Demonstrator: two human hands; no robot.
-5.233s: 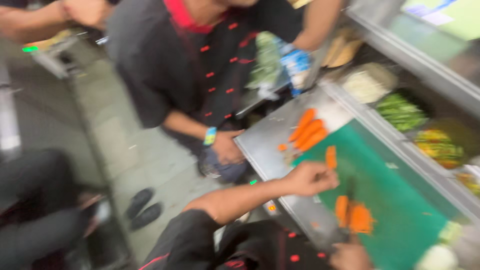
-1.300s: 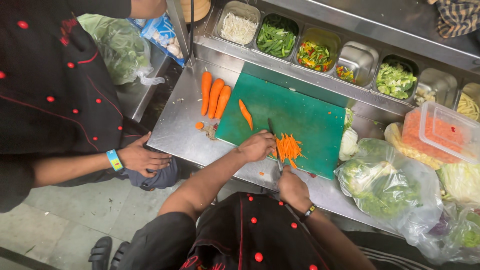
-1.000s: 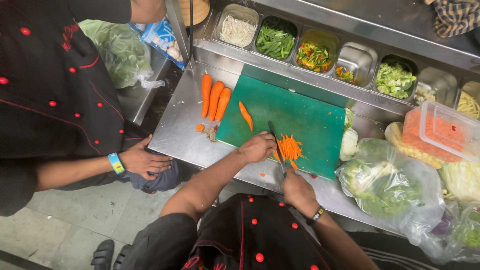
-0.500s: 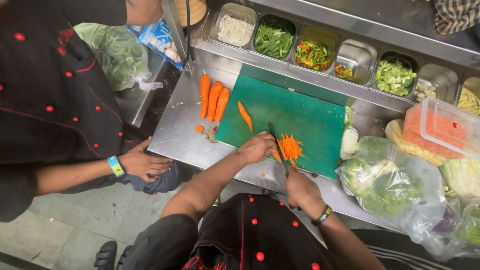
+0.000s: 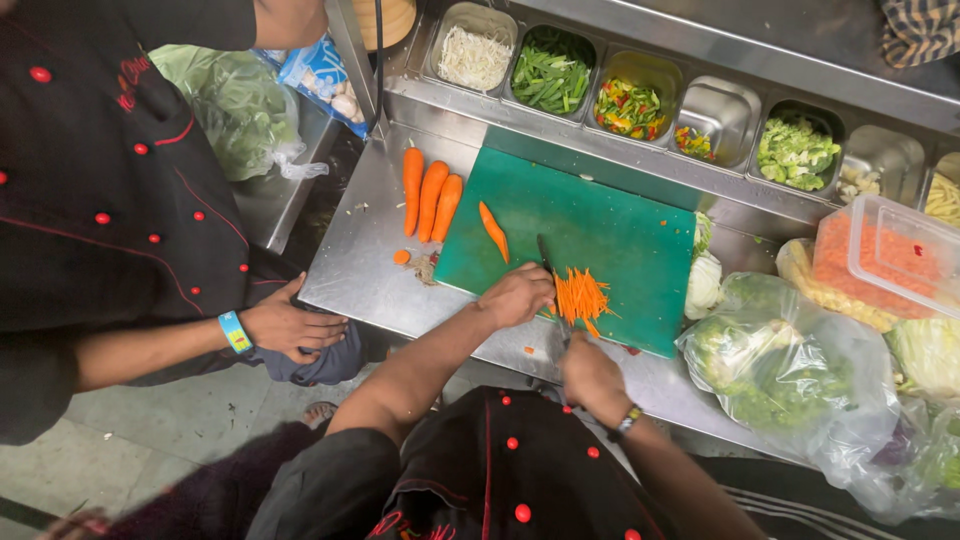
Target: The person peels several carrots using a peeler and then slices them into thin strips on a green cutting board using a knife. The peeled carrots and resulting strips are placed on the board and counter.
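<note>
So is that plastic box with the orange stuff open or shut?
Open. The clear lid sits tilted and askew over the plastic box, not pressed down flat, leaving the grated orange filling uncovered at the left end.
</note>
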